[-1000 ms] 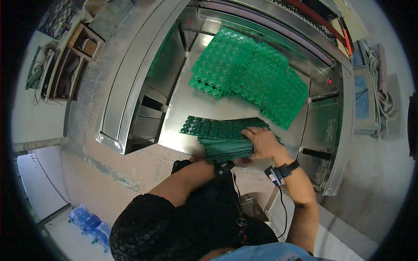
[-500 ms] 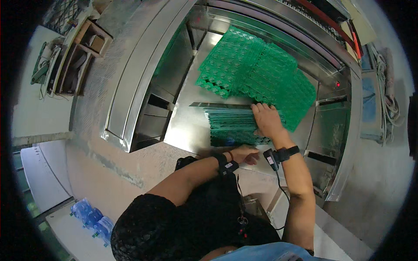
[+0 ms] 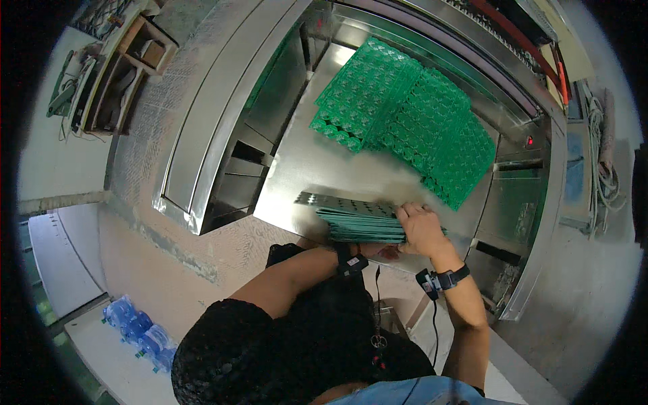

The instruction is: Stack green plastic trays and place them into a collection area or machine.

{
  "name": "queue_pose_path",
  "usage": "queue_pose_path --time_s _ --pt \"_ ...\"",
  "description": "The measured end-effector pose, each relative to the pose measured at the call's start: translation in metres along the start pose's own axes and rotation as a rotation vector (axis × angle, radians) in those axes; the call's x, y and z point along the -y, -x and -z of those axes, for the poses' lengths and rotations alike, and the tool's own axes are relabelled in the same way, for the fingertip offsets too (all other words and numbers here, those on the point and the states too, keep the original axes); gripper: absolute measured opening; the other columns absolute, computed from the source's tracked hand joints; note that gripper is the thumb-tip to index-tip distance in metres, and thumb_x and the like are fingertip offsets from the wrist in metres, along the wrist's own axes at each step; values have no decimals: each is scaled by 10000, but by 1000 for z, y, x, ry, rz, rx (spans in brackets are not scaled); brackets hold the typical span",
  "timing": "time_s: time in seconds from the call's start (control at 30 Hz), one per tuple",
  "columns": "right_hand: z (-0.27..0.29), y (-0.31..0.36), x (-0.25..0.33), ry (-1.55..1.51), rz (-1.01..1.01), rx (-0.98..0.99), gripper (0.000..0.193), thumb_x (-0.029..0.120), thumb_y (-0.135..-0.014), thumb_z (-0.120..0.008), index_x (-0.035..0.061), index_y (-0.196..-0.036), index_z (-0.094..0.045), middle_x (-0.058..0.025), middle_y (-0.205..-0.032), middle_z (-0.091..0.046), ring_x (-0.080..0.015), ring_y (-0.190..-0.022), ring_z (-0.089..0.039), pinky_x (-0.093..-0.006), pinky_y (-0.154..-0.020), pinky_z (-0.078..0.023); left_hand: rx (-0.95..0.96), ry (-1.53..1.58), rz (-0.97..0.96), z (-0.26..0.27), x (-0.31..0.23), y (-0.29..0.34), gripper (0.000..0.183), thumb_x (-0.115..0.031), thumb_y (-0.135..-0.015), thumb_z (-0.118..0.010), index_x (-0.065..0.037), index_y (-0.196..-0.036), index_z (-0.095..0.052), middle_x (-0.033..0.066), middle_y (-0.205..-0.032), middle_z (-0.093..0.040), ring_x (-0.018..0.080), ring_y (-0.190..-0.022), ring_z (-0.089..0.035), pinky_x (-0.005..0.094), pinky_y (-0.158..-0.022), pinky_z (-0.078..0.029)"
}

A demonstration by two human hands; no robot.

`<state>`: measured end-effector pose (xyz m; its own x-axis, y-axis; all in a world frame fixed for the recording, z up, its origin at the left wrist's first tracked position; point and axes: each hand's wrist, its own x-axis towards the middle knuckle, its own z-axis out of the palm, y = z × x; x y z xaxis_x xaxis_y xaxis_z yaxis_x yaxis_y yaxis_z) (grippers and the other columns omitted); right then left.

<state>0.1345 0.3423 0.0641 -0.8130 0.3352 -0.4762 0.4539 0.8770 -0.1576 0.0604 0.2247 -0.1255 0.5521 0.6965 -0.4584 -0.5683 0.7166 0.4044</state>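
Head view: now lowering dk green sheet stack (image 3: 364, 229) twd near edge of metal tray (image 3: 290, 179).
Pinching stack's R end w/ right hand (image 3: 424, 233); tucking left hand (image 3: 388, 252) at near side, mostly hidden, can't tell grip; keeping stack under handling, apart fr. laid-out green sheets (image 3: 405, 118).

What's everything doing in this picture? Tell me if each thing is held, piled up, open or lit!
Stack of thin dark-green rectangular boards: held, left edges uneven.
Bare right hand: gripping the stack's right end.
Bare left hand: mostly hidden, grip unclear.
Bright-green patterned flat sheets: lying overlapped.
Small red light: lit.
Brown wooden box: open-fronted.
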Motion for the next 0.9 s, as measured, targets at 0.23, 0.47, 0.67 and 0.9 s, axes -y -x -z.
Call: queue_pose_path --time_s 0.23,0.47,0.67,0.9 --pt "-10 0 1 -11 -33 -301 884 344 -498 -815 64 -1250 -441 -110 -1053 -536 -275 -1027 -510 -406 -900 -382 43 -359 -199 -10 -12 13 282 -309 -863 -589 -48 -969 -586 74 -848 -608 156 -735 -593 299 -673 -483" --pt "-16 -9 -9 -44 -18 -304 780 334 -531 -800 68 -1190 -480 -88 -1032 -537 -253 -1014 -513 -403 -881 -400 64 -807 -235 0 -39 58 283 -332 -868 -562 -51 -880 -591 38 -767 -572 131 -670 -544 290 -610 -442" --pt "-23 -3 -5 -103 -46 -290 647 253 -503 -807 74 -1054 -520 -86 -1003 -535 -255 -995 -523 -382 -853 -429 -196 -1146 -183 64 -50 161 336 -270 -858 -583 -16 -1077 -600 82 -927 -626 146 -840 -598 282 -753 -496" --pt "-26 2 1 -87 -96 -286 645 237 -498 -810 88 -1054 -517 -92 -981 -522 -273 -959 -529 -384 -828 -420 -873 -658 -710 72 -68 222 510 -336 -875 -550 -35 -1262 -410 132 -1235 -478 203 -1138 -466 322 -935 -393"
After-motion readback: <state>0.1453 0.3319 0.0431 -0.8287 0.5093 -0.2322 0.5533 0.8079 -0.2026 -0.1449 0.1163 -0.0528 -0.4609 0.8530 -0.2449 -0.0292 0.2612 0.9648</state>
